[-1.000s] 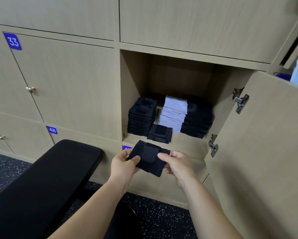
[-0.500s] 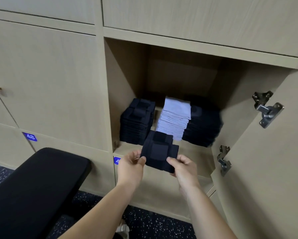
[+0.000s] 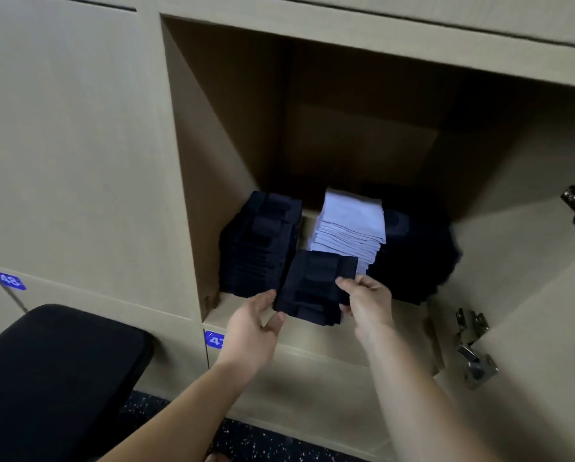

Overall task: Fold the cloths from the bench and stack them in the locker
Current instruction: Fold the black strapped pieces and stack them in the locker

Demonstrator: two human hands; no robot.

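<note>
Pinching folded navy cloth [image 3: 316, 285] between left hand [image 3: 251, 331] and right hand [image 3: 367, 305] over beige wooden locker shelf [image 3: 411, 316], risking folds springing open if released unevenly.

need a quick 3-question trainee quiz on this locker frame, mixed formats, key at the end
1. True or false: the light stack stands between the left dark stack and the right dark stack.
2. What do the left hand and the right hand hold? A) folded dark cloth B) light towel C) a hinge
3. Fill in: the door of the locker stands ____.
Key: 1 true; 2 A; 3 open.
</note>
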